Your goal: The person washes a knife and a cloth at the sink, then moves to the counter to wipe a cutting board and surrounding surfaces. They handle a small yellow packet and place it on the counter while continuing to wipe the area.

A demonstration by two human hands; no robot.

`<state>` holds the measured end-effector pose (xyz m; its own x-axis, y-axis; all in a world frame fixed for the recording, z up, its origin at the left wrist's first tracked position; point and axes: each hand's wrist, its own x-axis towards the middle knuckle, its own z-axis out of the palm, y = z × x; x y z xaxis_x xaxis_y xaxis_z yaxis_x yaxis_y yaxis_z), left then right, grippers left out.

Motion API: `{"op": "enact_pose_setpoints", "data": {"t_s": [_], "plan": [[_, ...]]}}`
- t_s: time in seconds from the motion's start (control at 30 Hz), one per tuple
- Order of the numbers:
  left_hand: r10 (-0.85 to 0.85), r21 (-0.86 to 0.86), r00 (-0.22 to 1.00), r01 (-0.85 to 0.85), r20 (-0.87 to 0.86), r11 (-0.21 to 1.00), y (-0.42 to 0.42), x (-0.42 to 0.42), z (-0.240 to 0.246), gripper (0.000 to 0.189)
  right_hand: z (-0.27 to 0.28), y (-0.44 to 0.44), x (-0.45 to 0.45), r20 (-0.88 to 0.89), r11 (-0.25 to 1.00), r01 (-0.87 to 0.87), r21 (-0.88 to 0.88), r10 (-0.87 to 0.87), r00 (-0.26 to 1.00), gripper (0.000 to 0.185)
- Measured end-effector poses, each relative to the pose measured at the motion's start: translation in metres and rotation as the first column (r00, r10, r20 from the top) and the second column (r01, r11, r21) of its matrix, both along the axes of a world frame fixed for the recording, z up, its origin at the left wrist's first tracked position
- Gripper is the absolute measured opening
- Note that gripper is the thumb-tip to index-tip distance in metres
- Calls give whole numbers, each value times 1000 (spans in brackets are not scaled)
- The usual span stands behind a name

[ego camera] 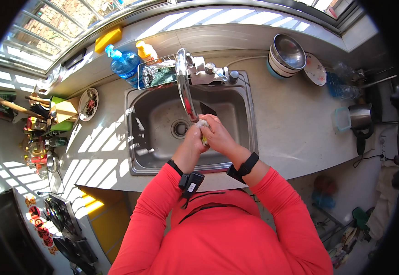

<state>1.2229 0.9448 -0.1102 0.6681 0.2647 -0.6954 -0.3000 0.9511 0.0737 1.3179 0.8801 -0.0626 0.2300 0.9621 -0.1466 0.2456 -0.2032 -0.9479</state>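
Both hands meet over the right half of a stainless steel sink, just under the spout of a chrome faucet. Between them is a whitish and yellow-green wet cloth or sponge; which of the two it is cannot be told. My left hand closes around it from the left. My right hand grips it from the right, fingers curled over its top. Part of it is hidden by the fingers. A dark flat object lies in the sink behind the hands.
A wire caddy with scrubbers, a blue pump bottle and a yellow-capped bottle stand behind the sink. Stacked bowls and a plate are at the back right. Another plate with food scraps sits left. A kettle stands right.
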Motion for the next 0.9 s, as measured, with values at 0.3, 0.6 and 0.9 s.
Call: {"op": "enact_pose_setpoints", "data": {"t_s": [0.3,0.6,0.9], "plan": [[63,133,993,-49,-103,990,-4,-18,-4,21,-6,-17,-21,33,995,-9,99,5,999,38],[-76,93,972,99,-222,991,-8,-47,41,20,-25,-3,15,109,979,199,-44,-193,975,33],[-324,173,935,346,-141,922,-8,-91,90,37,-50,-5,2,336,933,-244,266,148,930,47]]}}
